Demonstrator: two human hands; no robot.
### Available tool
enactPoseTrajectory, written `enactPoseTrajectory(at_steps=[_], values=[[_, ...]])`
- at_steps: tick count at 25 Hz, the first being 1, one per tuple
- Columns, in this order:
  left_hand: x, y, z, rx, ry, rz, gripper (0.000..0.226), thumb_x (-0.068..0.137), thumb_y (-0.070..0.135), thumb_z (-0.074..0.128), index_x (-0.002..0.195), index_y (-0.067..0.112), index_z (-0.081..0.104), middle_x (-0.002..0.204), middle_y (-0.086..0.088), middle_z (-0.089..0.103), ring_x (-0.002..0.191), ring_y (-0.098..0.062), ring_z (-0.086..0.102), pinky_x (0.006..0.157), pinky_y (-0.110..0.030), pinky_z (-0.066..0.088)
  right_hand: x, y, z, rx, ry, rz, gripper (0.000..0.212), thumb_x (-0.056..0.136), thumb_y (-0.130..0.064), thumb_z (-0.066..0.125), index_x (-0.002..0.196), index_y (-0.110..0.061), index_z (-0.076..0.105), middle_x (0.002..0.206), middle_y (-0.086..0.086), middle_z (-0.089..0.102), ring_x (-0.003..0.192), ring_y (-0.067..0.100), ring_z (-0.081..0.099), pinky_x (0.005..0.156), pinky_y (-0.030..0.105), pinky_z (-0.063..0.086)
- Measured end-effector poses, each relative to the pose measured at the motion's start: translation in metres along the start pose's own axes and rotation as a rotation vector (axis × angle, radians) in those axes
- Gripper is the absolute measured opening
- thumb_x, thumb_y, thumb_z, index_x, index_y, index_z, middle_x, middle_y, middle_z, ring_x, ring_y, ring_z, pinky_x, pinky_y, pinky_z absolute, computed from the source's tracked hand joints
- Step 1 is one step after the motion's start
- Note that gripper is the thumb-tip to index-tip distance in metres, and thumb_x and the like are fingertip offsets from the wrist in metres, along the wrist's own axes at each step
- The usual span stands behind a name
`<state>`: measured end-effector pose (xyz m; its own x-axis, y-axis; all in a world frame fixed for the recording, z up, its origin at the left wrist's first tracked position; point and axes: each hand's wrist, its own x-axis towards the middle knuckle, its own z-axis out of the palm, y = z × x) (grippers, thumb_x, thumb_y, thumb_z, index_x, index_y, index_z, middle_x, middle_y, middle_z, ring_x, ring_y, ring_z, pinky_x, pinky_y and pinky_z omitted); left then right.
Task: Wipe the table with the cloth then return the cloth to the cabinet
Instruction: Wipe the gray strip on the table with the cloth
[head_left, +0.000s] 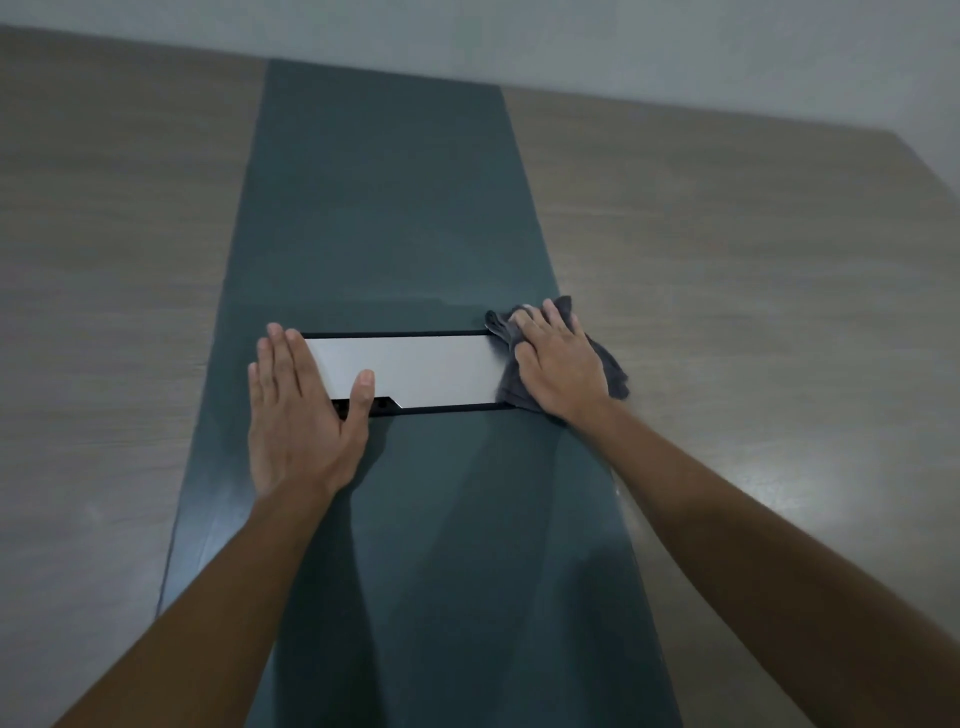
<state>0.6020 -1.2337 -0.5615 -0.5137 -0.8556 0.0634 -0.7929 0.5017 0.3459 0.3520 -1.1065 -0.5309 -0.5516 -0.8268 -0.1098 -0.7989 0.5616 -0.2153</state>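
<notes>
A crumpled dark grey cloth (608, 364) lies on the table (753, 291) at the right end of a silver panel (415, 371). My right hand (558, 358) presses flat on the cloth with straight fingers, covering most of it. My left hand (298, 410) rests flat on the table at the panel's left end, fingers straight, thumb lying over the panel's front edge. The table has light wood sides and a dark teal strip (384, 208) down its middle. No cabinet is in view.
The silver panel sits in a black frame set into the teal strip, with a dark slot (382, 406) at its front left. A pale wall (623, 47) runs behind the table's far edge. The table's right corner (904, 140) is at the upper right.
</notes>
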Motion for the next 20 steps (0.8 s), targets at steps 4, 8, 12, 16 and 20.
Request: enactPoseTrajectory(at_steps=[4, 8, 12, 16, 20], values=[[-0.003, 0.001, -0.001, -0.005, 0.006, -0.001, 0.098, 0.091, 0.073, -0.004, 0.156, 0.0, -0.001, 0.166, -0.016, -0.005, 0.154, -0.023, -0.006, 0.125, -0.039, 0.0, -0.051, 0.014, 0.007, -0.02, 0.01, -0.081, 0.077, 0.088, -0.037, 0.007, 0.147, -0.008, 0.047, 0.16, 0.006, 0.042, 0.155, 0.029, 0.022, 0.128, 0.047, 0.015], [-0.003, 0.002, -0.002, -0.003, 0.007, -0.005, 0.098, 0.091, 0.073, -0.004, 0.156, 0.0, -0.002, 0.166, -0.015, -0.006, 0.154, -0.023, -0.007, 0.125, -0.039, -0.001, -0.033, 0.013, 0.008, -0.056, 0.002, -0.053, 0.081, 0.087, -0.039, 0.003, 0.152, -0.011, 0.041, 0.164, 0.005, 0.036, 0.157, 0.027, 0.018, 0.128, 0.047, 0.013], [0.0, 0.001, -0.003, -0.008, 0.001, -0.002, 0.098, 0.091, 0.073, -0.003, 0.156, 0.0, -0.002, 0.166, -0.016, -0.006, 0.154, -0.023, -0.007, 0.125, -0.039, -0.001, -0.019, 0.002, 0.011, -0.05, 0.013, 0.012, 0.071, 0.091, -0.031, 0.01, 0.151, -0.01, 0.04, 0.162, 0.007, 0.038, 0.156, 0.027, 0.018, 0.127, 0.047, 0.014], [-0.003, 0.002, -0.003, -0.013, -0.012, -0.003, 0.099, 0.09, 0.073, -0.005, 0.156, 0.0, -0.002, 0.166, -0.016, -0.005, 0.154, -0.023, -0.006, 0.125, -0.039, 0.0, -0.098, 0.013, 0.027, -0.065, 0.018, -0.042, 0.073, 0.09, -0.032, 0.011, 0.15, -0.008, 0.046, 0.16, 0.007, 0.042, 0.156, 0.027, 0.022, 0.129, 0.047, 0.014], [-0.001, 0.003, -0.002, -0.008, -0.014, -0.01, 0.099, 0.09, 0.074, -0.005, 0.156, 0.0, -0.002, 0.166, -0.015, -0.004, 0.154, -0.022, -0.006, 0.125, -0.038, -0.001, -0.053, 0.005, 0.015, -0.071, 0.03, 0.001, 0.077, 0.088, -0.035, 0.005, 0.151, -0.008, 0.042, 0.163, 0.009, 0.037, 0.156, 0.028, 0.02, 0.128, 0.049, 0.014]])
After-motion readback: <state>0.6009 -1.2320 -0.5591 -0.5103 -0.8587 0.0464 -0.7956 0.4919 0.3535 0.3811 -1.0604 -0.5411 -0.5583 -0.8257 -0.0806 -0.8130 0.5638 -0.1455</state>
